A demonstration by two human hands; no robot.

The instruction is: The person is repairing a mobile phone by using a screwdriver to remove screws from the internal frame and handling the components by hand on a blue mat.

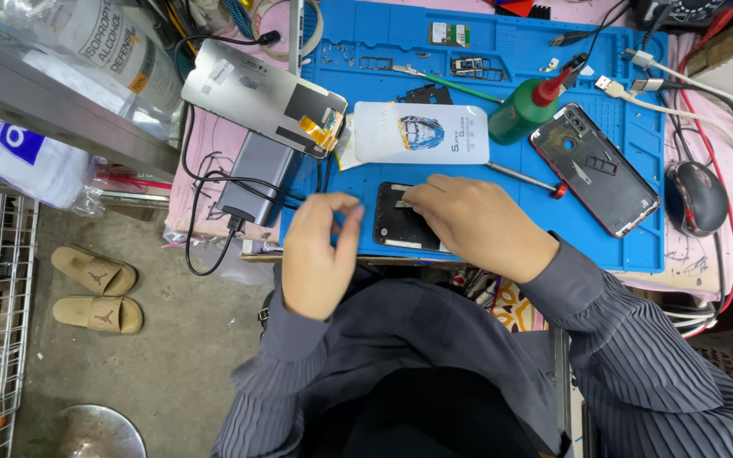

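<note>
A person's left hand (320, 254) hangs raised just off the near left corner of the blue work mat (638, 136), fingers loosely curled, thumb and forefinger pinched close together with nothing visible between them. The right hand (477, 222) lies palm down over the mat's near edge, knuckles up, fingertips (413, 197) pressed flat toward the mat's middle. Both forearms, in dark grey ribbed sleeves, reach in from below the mat's near edge, the right one angled leftward.
</note>
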